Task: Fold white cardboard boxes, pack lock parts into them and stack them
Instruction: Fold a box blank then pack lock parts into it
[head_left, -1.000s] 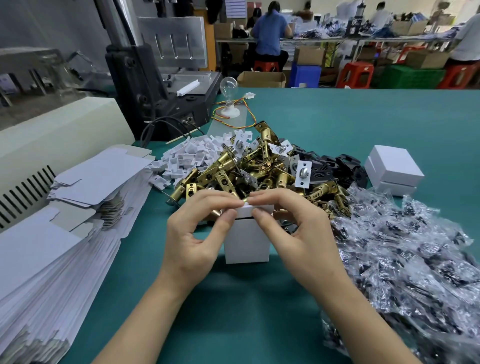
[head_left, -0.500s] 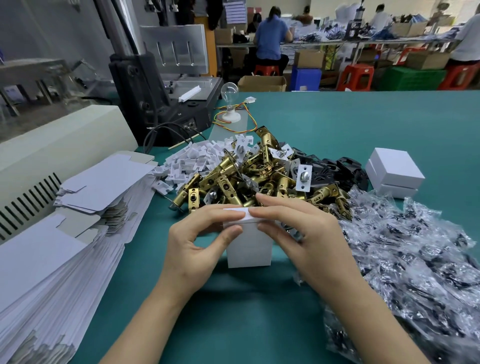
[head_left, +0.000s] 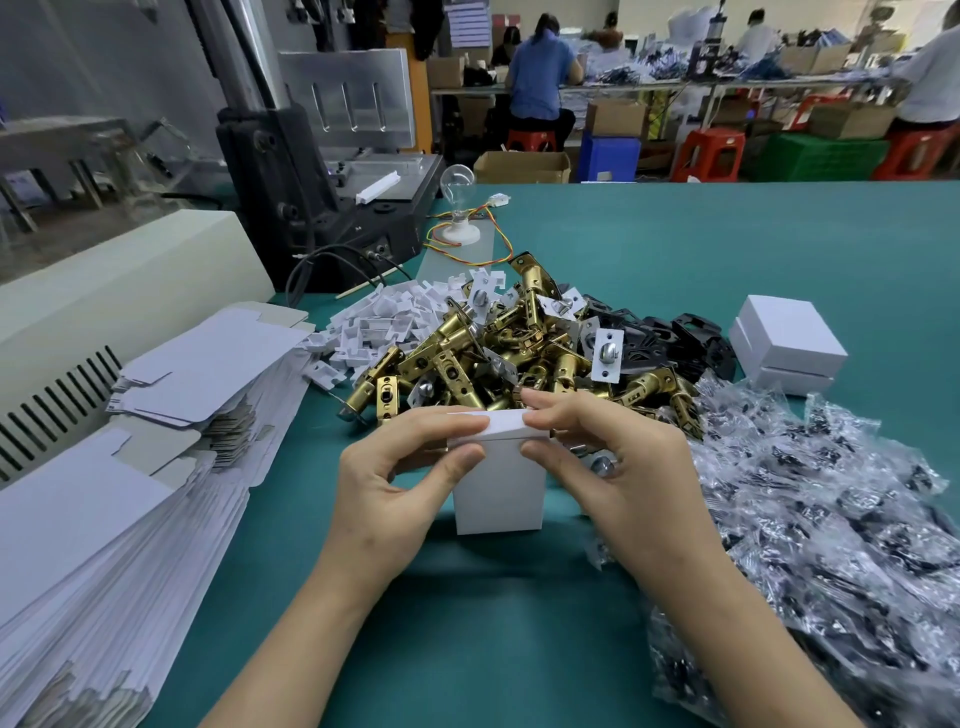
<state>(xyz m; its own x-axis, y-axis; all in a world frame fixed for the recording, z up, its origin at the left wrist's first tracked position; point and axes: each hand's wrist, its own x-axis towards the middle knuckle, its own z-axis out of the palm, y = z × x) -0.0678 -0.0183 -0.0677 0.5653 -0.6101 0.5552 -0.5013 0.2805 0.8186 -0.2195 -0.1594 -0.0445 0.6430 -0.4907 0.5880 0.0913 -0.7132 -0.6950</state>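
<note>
Bright, even light; perhaps edge-warped.

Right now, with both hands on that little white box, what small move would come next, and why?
Probably press the lid flat to shut it: left hand and right hand pinch the top of the upright box, and the lid looks slightly raised. Closed boxes sit stacked at the right.

A white cardboard box (head_left: 498, 493) stands upright on the desk (head_left: 675, 249), top flap folded over, before heaped brass latches (head_left: 457, 358); two folded boxes (head_left: 787, 348) sit stacked at right.
</note>
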